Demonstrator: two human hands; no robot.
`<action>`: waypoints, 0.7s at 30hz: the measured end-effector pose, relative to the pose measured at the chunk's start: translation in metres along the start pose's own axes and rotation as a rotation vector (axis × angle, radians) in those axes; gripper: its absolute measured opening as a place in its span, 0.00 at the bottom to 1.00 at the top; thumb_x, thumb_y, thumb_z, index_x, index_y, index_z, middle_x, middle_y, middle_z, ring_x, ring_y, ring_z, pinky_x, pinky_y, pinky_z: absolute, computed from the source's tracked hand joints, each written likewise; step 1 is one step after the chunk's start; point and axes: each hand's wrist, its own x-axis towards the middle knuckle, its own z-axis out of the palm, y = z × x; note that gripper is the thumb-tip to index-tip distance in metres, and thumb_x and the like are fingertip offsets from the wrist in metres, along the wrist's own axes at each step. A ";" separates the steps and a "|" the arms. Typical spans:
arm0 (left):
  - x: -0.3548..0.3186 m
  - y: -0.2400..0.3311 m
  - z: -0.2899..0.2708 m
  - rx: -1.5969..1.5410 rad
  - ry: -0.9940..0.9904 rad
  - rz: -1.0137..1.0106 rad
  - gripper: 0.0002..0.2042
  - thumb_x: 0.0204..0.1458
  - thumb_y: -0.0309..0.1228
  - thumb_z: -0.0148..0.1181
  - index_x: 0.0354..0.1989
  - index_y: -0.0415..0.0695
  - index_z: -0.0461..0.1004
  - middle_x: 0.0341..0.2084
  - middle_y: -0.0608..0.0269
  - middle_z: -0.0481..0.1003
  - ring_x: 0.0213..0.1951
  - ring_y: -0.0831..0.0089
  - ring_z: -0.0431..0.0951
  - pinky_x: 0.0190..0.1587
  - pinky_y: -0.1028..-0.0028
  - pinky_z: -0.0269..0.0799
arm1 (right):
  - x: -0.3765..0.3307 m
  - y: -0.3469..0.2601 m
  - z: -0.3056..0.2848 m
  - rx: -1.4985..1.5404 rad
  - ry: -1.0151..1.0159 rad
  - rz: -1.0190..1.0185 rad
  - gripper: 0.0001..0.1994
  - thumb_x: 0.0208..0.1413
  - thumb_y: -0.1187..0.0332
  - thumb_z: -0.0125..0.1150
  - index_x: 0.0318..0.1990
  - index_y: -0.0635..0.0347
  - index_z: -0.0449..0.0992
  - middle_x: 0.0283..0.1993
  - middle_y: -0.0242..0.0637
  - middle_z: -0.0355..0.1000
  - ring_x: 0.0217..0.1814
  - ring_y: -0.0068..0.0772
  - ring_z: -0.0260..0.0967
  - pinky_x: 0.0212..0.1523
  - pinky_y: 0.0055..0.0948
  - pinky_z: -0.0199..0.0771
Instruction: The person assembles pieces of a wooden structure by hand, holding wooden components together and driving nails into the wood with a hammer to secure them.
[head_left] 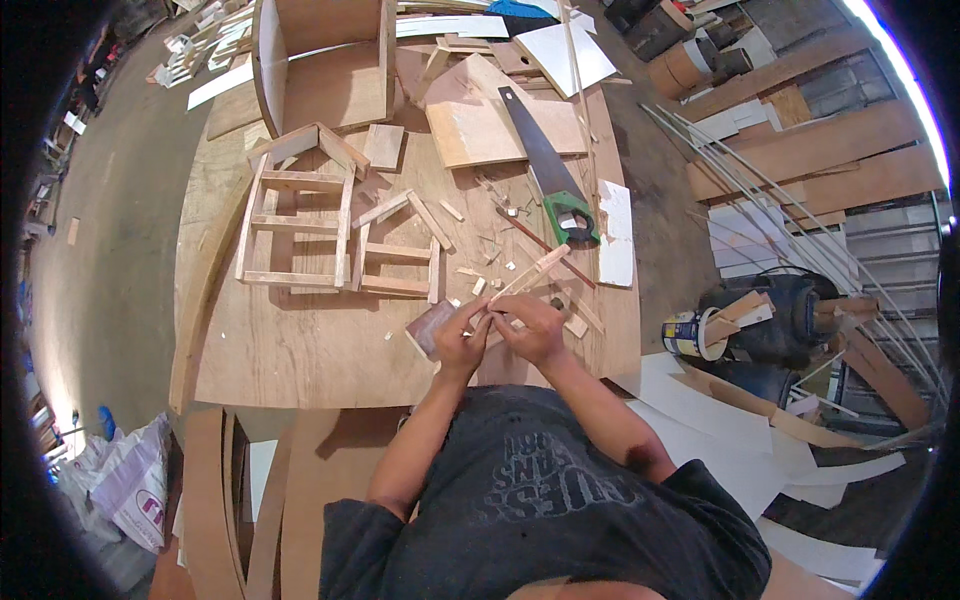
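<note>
My left hand [461, 342] and my right hand [533, 327] meet over the near edge of the worktable, fingers pinched together. From between the fingertips a narrow wooden strip [532, 273] slants away to the far right; its near end is hidden by the fingers. A reddish-brown flat block [432, 322] lies beside my left hand. Close to my right hand are a small dark round thing [557, 303], too small to name, and loose wood strips [585, 308]. Beyond the hands rest a small house-shaped wooden frame [398, 252] and a larger one [297, 222].
A green-handled handsaw [545, 165] lies on the plywood worktable [290, 350], by a pale board [475, 133] and a thin reddish-brown stick [548, 245]. An open wooden box [325, 75] stands at the back. Right of the table is a bucket of offcuts [690, 335]; left, a plastic sack [130, 485].
</note>
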 end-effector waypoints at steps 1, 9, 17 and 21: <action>0.004 -0.001 0.001 -0.034 0.032 0.096 0.17 0.49 0.24 0.74 0.49 0.44 0.83 0.42 0.56 0.85 0.35 0.70 0.85 0.32 0.75 0.75 | 0.001 0.001 0.000 0.017 0.021 -0.062 0.09 0.49 0.73 0.72 0.40 0.57 0.84 0.40 0.39 0.83 0.41 0.40 0.82 0.41 0.34 0.82; 0.015 0.014 0.000 -0.028 0.031 0.171 0.16 0.49 0.22 0.73 0.48 0.42 0.82 0.44 0.54 0.84 0.40 0.64 0.86 0.38 0.70 0.80 | 0.006 0.004 -0.001 0.024 0.090 -0.082 0.06 0.45 0.77 0.74 0.31 0.60 0.82 0.36 0.40 0.83 0.37 0.36 0.82 0.37 0.29 0.82; 0.020 0.012 0.002 -0.030 0.041 0.134 0.13 0.50 0.26 0.73 0.46 0.42 0.84 0.44 0.54 0.85 0.46 0.64 0.86 0.48 0.71 0.80 | 0.015 0.009 -0.004 0.052 0.081 -0.113 0.07 0.45 0.73 0.75 0.31 0.59 0.83 0.36 0.41 0.82 0.37 0.40 0.82 0.38 0.33 0.82; 0.028 0.021 0.004 -0.104 0.017 0.081 0.12 0.52 0.25 0.71 0.46 0.41 0.84 0.44 0.53 0.85 0.47 0.63 0.86 0.49 0.69 0.80 | 0.020 0.011 -0.004 0.045 0.077 -0.041 0.07 0.44 0.73 0.74 0.31 0.59 0.83 0.36 0.42 0.82 0.37 0.41 0.82 0.39 0.34 0.82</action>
